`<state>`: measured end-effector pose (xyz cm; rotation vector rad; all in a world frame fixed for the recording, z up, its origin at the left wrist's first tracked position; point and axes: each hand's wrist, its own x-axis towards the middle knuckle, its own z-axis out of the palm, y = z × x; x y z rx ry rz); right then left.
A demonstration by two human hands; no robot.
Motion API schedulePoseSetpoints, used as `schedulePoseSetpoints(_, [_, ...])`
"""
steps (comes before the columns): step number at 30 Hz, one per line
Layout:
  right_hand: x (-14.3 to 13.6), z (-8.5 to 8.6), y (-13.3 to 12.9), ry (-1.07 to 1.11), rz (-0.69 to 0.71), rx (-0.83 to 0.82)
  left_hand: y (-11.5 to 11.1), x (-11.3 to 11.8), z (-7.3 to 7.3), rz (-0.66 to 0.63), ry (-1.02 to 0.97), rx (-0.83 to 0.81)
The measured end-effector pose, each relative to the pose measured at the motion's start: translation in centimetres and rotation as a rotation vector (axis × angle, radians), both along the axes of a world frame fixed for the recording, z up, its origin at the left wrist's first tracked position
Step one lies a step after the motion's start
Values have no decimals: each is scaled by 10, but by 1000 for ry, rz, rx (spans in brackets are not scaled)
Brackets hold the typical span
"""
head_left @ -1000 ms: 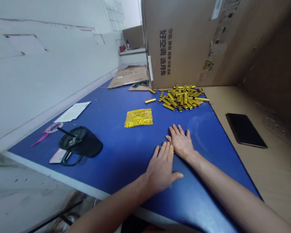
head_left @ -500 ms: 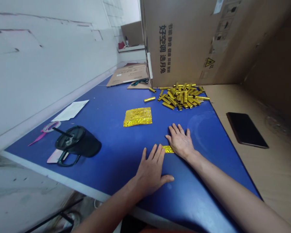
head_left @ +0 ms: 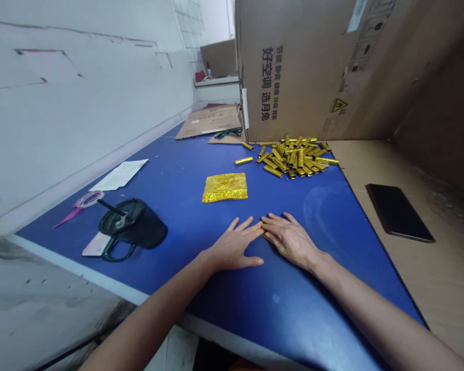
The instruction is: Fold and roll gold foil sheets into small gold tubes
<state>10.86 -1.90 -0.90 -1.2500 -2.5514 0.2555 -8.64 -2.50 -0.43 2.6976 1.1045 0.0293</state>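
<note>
My left hand (head_left: 237,246) lies palm down on the blue table, fingers spread, thumb pointing right. Its index fingertip meets the fingers of my right hand (head_left: 292,241). The right hand is bent over a small gold foil strip (head_left: 268,236), its fingers and thumb closed about it. Only a thin edge of the strip shows; the rest is hidden under the hand. Beyond both hands lies a flat stack of gold foil strips (head_left: 225,187). A heap of small rolled gold tubes (head_left: 294,157) sits at the far side, with a loose gold tube (head_left: 243,160) left of it.
A dark mug with a straw (head_left: 137,224) stands on the left, near a tape roll (head_left: 90,199) and white paper (head_left: 119,175). A large cardboard box (head_left: 301,67) rises behind the heap. On cardboard at the right rests a dark tablet-like slab (head_left: 400,212).
My right hand has turned and curled over the gold strip, which was stretched flat between the hands and is now mostly covered. My left hand has shifted slightly left and farther from me.
</note>
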Motion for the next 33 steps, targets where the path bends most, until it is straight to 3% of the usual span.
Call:
schedulePoseSetpoints(6, [12,7,-12,-102,40,-29,-1,0,-1,8,-23,11])
schedulePoseSetpoints(17, [27,-3,-13,-125,-43,-19,-2,-1,-3,10,-3,36])
schedulePoseSetpoints(24, [19,-2,-18,-154,-88,24,-25,32,-7,166,75,258])
schedulePoseSetpoints(28, [16,0,-20,-153,-78,43,-32,45,-14,177,65,233])
schedulePoseSetpoints(33, [15,3,-22,-171,-125,47,-32,40,-17,159,37,181])
